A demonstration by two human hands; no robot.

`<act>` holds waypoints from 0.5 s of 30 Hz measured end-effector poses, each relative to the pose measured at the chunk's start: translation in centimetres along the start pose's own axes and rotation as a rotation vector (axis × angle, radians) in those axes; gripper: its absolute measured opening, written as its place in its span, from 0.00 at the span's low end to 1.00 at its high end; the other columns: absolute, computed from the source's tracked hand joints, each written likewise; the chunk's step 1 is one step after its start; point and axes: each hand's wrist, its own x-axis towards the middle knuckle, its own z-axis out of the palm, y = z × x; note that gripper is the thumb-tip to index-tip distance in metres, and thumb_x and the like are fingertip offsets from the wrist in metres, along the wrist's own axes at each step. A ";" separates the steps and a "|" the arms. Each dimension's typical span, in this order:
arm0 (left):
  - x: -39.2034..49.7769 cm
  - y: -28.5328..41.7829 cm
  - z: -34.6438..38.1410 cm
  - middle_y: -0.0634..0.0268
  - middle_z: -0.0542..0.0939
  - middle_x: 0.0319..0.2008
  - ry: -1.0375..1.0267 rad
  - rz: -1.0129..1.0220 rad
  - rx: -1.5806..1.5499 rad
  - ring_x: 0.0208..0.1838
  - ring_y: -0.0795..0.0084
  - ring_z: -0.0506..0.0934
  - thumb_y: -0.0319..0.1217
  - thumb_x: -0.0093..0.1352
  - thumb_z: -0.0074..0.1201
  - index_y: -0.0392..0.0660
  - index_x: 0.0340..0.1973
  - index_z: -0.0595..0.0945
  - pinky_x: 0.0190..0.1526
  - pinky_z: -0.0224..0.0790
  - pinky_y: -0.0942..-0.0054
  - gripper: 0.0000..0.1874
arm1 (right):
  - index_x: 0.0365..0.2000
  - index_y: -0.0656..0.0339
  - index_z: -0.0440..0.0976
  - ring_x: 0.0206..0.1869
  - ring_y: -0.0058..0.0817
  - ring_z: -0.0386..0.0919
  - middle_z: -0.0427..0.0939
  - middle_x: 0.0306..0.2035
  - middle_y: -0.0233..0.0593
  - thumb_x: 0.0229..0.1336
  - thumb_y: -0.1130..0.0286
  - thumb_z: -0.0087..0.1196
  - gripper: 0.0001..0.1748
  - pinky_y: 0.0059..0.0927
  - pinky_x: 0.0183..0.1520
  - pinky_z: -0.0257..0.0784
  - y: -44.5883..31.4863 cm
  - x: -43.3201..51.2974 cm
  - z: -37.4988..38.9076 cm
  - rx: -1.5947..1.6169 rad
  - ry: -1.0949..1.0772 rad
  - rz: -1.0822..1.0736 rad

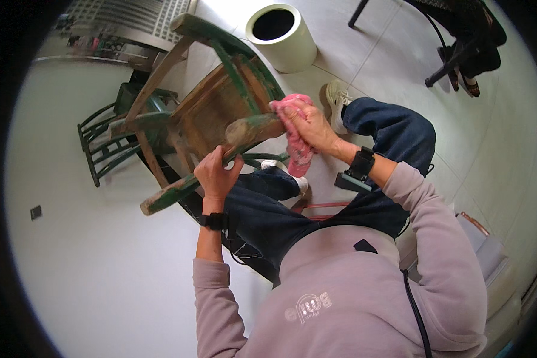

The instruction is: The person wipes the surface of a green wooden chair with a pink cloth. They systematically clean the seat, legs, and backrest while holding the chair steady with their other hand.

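A worn wooden chair (206, 107) with flaking green paint is tipped over before me, its legs pointing towards me and the underside of its seat showing. My left hand (217, 174) grips one of its legs (172, 192), thumb on the near side. In my right hand (313, 127) is a bunched pink cloth (299, 156), which hangs down below the fingers. The cloth meets another round chair leg (257, 129) near its right-hand part. My palm and the cloth hide the contact itself.
A white round bin (291, 53) with a dark opening stands beyond the chair. At left is a second green chair (109, 138), near the pale wall (94, 268). Another person's feet (467, 83) and black furniture legs (443, 74) are at upper right.
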 end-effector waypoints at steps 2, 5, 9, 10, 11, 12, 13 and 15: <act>0.2 0.0 -0.1 0.59 0.78 0.20 0.009 -0.003 0.004 0.24 0.57 0.78 0.36 0.58 0.63 0.43 0.30 0.78 0.25 0.68 0.65 0.13 | 0.39 0.63 0.79 0.43 0.43 0.78 0.79 0.38 0.47 0.67 0.56 0.48 0.20 0.38 0.48 0.72 -2.1 1.0 -0.4 -0.008 0.004 0.132; 0.2 -0.1 -0.1 0.60 0.78 0.20 0.012 -0.011 0.037 0.26 0.58 0.79 0.39 0.58 0.62 0.43 0.32 0.79 0.26 0.69 0.65 0.15 | 0.41 0.64 0.80 0.42 0.31 0.77 0.80 0.38 0.40 0.67 0.61 0.51 0.16 0.30 0.47 0.72 -5.2 2.5 -1.2 0.115 -0.105 0.065; 0.0 -0.3 0.3 0.60 0.80 0.23 0.045 -0.019 0.030 0.27 0.57 0.79 0.41 0.57 0.63 0.43 0.38 0.80 0.28 0.70 0.62 0.19 | 0.43 0.66 0.79 0.47 0.24 0.74 0.78 0.44 0.37 0.69 0.64 0.49 0.16 0.25 0.53 0.69 -6.1 2.8 -1.1 0.043 -0.154 -0.100; 0.0 -0.5 0.4 0.59 0.80 0.24 0.054 -0.017 0.040 0.28 0.57 0.80 0.42 0.56 0.64 0.43 0.39 0.80 0.28 0.70 0.62 0.20 | 0.43 0.65 0.80 0.48 0.27 0.75 0.79 0.45 0.39 0.68 0.65 0.50 0.15 0.26 0.53 0.69 -6.0 2.7 -0.8 0.032 -0.079 -0.200; 0.0 -0.6 0.5 0.59 0.80 0.24 0.009 -0.042 0.037 0.28 0.56 0.80 0.43 0.56 0.64 0.44 0.40 0.80 0.28 0.71 0.61 0.21 | 0.45 0.66 0.79 0.50 0.25 0.74 0.78 0.45 0.38 0.70 0.64 0.47 0.17 0.25 0.56 0.67 -6.0 2.3 -0.6 0.092 -0.072 -0.136; 0.0 -0.8 0.6 0.59 0.80 0.24 0.031 -0.027 0.019 0.29 0.56 0.80 0.43 0.56 0.63 0.44 0.38 0.79 0.28 0.71 0.61 0.21 | 0.45 0.66 0.79 0.50 0.24 0.73 0.78 0.45 0.37 0.71 0.63 0.46 0.17 0.25 0.56 0.67 -6.0 2.2 -0.4 0.105 -0.088 -0.029; 0.0 -0.7 0.7 0.59 0.80 0.24 0.030 -0.038 0.006 0.29 0.56 0.80 0.43 0.56 0.63 0.44 0.37 0.79 0.28 0.70 0.60 0.20 | 0.45 0.66 0.78 0.50 0.24 0.73 0.78 0.45 0.36 0.71 0.62 0.45 0.18 0.25 0.56 0.67 -6.2 2.0 -0.3 0.129 -0.060 0.081; 0.1 -0.9 0.9 0.59 0.79 0.22 0.060 -0.023 -0.030 0.28 0.56 0.79 0.44 0.56 0.63 0.44 0.31 0.76 0.29 0.70 0.58 0.18 | 0.46 0.66 0.78 0.50 0.21 0.72 0.78 0.45 0.34 0.72 0.60 0.44 0.20 0.25 0.56 0.67 -7.0 2.3 -0.3 0.145 -0.026 0.226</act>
